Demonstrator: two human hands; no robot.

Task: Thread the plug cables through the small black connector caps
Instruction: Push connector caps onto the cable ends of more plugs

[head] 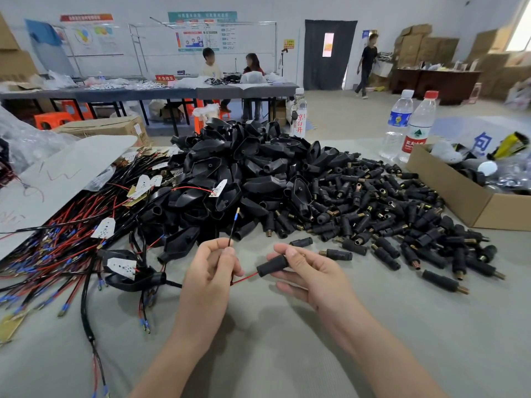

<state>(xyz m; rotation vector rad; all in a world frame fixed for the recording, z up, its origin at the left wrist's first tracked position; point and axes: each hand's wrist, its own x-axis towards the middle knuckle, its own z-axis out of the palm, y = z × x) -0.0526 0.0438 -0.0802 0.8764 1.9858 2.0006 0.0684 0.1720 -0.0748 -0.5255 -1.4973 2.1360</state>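
Note:
My left hand (211, 271) pinches a thin black wire (233, 225) that sticks up and ends in a blue and brass terminal. A red wire (244, 278) runs from that hand to the right into a small black connector cap (271, 266). My right hand (304, 268) grips that cap between thumb and fingers, just above the grey table (273, 326). A large heap of loose caps with brass ends (388, 214) lies behind and to the right. Bundled red and black cables (57, 254) lie at the left.
A pile of bigger black plug housings (244, 165) rises behind my hands. A cardboard box (465, 196) stands at the right edge, with three water bottles (416, 130) behind it. A grey sheet (57, 179) covers cables at far left. People sit and walk in the background.

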